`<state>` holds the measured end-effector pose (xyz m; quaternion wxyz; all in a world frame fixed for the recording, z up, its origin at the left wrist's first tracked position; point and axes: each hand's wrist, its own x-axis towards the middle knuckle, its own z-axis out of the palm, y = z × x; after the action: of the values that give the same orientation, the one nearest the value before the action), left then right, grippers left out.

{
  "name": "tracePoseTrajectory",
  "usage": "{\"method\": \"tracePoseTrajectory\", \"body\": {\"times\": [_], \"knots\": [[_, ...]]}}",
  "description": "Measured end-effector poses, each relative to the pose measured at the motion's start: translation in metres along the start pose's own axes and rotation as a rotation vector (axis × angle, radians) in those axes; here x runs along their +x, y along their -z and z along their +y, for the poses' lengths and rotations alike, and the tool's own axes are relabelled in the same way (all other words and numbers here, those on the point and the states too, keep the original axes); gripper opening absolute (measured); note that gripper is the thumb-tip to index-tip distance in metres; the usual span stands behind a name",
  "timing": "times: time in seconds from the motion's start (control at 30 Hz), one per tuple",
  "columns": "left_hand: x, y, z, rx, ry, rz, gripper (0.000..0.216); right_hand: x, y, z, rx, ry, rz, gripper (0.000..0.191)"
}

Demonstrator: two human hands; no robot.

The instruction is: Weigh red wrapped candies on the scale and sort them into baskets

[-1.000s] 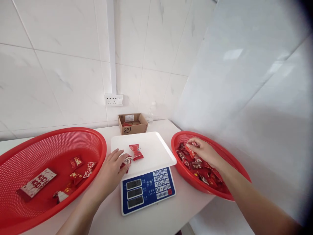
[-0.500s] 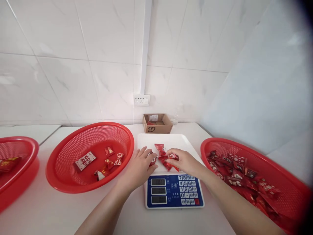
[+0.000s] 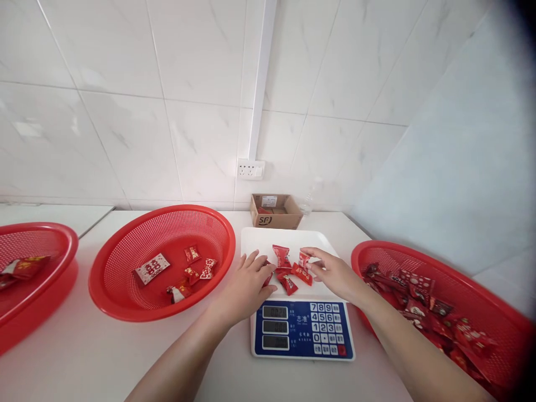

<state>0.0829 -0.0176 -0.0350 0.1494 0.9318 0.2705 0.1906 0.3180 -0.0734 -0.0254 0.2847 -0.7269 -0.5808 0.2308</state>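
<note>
A blue electronic scale point(image 3: 302, 329) with a white weighing tray point(image 3: 268, 242) stands on the white table in front of me. Several red-wrapped candies point(image 3: 288, 268) lie on the tray. My left hand point(image 3: 243, 287) rests at the tray's left front edge, fingers curled over a red candy that is mostly hidden beneath them. My right hand point(image 3: 333, 273) is over the tray's right side and pinches a small red candy point(image 3: 304, 260) between thumb and fingers. A red mesh basket point(image 3: 494, 329) at my right is full of red candies.
A red mesh basket point(image 3: 125, 298) left of the scale holds a few candies and a red-and-white packet point(image 3: 152, 268). Another red basket point(image 3: 46, 279) sits at the far left. A small cardboard box point(image 3: 274, 211) and a clear bottle stand against the tiled wall, under a wall socket point(image 3: 250, 169).
My right hand left the right basket, came over the scale tray with candies, and several now lie there. My left hand stayed at the tray. The view swung left.
</note>
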Motion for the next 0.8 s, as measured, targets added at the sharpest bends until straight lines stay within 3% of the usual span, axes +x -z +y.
{"method": "tracePoseTrajectory", "body": {"times": [0.13,0.27,0.4,0.6,0.7,0.8], "knots": [[0.0,0.006,0.003,-0.041,0.011,0.025,0.021,0.0,0.0,0.002,-0.062,-0.026,0.035,0.039],[0.0,0.009,0.007,-0.05,0.053,-0.011,0.016,-0.006,-0.004,0.0,-0.128,0.05,0.018,0.037],[-0.001,0.006,0.009,-0.071,0.028,-0.043,0.017,-0.009,-0.011,0.0,-0.128,0.146,-0.034,0.033],[-0.003,-0.002,0.005,-0.086,0.006,-0.06,0.031,-0.005,-0.022,-0.001,-0.148,0.193,0.034,0.031],[-0.003,0.0,0.004,-0.06,-0.01,-0.065,0.036,-0.007,-0.014,0.0,-0.164,0.212,0.054,0.032],[-0.003,0.003,0.001,-0.026,-0.021,-0.02,0.035,-0.012,0.014,0.013,-0.202,0.142,0.144,0.036]]}}
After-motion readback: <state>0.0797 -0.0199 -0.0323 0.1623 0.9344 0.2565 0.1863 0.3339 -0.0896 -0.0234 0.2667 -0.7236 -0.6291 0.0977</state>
